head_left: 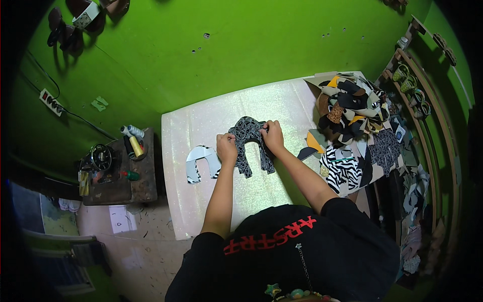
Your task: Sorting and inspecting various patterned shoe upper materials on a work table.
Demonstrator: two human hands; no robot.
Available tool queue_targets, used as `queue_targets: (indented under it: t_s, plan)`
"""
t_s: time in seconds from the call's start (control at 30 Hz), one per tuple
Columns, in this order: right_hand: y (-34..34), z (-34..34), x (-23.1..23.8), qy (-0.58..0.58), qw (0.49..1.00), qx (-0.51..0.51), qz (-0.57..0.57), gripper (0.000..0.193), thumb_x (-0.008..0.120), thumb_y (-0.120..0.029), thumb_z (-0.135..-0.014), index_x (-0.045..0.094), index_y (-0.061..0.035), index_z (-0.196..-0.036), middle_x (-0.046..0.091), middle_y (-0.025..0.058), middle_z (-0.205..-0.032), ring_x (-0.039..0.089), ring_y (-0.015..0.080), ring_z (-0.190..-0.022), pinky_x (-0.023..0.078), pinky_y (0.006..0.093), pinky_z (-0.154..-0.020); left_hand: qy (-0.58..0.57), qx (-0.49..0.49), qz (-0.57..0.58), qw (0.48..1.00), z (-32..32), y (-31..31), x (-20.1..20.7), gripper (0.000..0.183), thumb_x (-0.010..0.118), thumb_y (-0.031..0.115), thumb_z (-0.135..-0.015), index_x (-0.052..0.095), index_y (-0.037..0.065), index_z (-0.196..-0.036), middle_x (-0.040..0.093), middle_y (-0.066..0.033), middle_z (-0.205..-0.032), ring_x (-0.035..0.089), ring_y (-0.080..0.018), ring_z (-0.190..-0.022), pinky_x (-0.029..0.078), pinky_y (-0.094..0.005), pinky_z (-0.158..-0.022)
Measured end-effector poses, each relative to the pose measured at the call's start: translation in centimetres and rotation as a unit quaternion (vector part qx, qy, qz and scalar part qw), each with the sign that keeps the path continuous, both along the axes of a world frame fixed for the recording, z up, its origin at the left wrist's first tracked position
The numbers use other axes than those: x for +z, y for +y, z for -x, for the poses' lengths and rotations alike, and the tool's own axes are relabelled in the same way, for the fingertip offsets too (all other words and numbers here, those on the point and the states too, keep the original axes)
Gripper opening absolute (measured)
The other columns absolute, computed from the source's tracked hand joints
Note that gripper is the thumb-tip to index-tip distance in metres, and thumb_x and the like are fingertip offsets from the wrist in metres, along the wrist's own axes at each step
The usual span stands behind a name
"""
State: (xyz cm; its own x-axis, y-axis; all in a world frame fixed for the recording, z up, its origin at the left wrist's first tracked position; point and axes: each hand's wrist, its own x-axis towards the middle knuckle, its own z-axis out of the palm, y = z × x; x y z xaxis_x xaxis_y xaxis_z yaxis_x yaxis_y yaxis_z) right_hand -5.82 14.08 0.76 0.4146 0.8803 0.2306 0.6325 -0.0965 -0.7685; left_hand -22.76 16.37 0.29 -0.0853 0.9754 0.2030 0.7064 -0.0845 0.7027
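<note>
The work in hand looks partway through: a dark grey arch-shaped piece with a pale web pattern (246, 130) already has its two legs and open middle cut out, and a white arch-shaped piece with zebra-print edges (191, 163) lies flat to its left, apart from it. Whatever joining or trimming remains on either cannot be told from this view. The web-patterned piece lies on the pale, glittery bench (187, 128), between the two hands and touching both. The left hand (227, 147) pinches its left edge with bent fingers; the right hand (272, 137) grips its upper right edge, the fingertips partly hidden. Loose zebra-print material (341, 173) lies off to the right, beyond the right hand.
</note>
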Motion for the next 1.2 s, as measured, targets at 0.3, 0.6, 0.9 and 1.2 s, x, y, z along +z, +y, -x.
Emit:
queue_targets:
  t_s: [0.3,0.6,0.9,1.2]
  plan:
    - [-2.9,-0.5,0.7,-0.020,0.999,0.000,-0.034,0.019,0.057,-0.022,-0.080,0.058,-0.0030,-0.078,0.054,0.0145,-0.078,0.055,0.0318,-0.076,0.045,0.0385,-0.065,0.026,0.000,0.017,0.999,-0.7,-3.1,1.9,0.017,0.058,0.011,-0.073,0.061,0.006,-0.089,0.048,-0.0122,-0.094,0.052,-0.0289,-0.086,0.043,-0.0368,-0.076]
    - [-10.6,-3.8,-1.9,0.036,0.997,-0.004,-0.068,0.012,0.054,-0.012,-0.079,0.058,-0.0009,-0.077,0.054,0.0142,-0.076,0.055,0.0291,-0.067,0.044,0.0353,-0.061,-0.033,-0.148,-0.043,0.987,-5.5,-9.8,1.3,0.021,0.059,0.010,-0.071,0.059,0.006,-0.092,0.044,-0.0142,-0.097,0.049,-0.0305,-0.089,0.041,-0.0361,-0.080]
    - [-16.1,-10.7,-0.6,0.044,0.983,-0.088,-0.154,0.008,0.055,-0.008,-0.077,0.057,0.0000,-0.075,0.053,0.0110,-0.068,0.051,0.0224,-0.055,0.040,0.0304,-0.052,-0.060,-0.355,-0.030,0.932,-13.9,-12.5,0.9,0.015,0.061,0.008,-0.073,0.060,0.005,-0.088,0.046,-0.0111,-0.094,0.053,-0.0239,-0.077,0.044,-0.0322,-0.070]
    - [-22.5,-22.6,-0.5,0.011,0.956,-0.208,-0.209,0.006,0.055,-0.005,-0.076,0.056,0.0006,-0.075,0.051,0.0104,-0.063,0.046,0.0203,-0.049,0.037,0.0293,-0.047,-0.125,-0.503,0.012,0.855,-25.8,-15.9,1.3,0.011,0.058,0.005,-0.073,0.060,0.001,-0.084,0.056,-0.0107,-0.083,0.054,-0.0197,-0.068,0.044,-0.0280,-0.061]
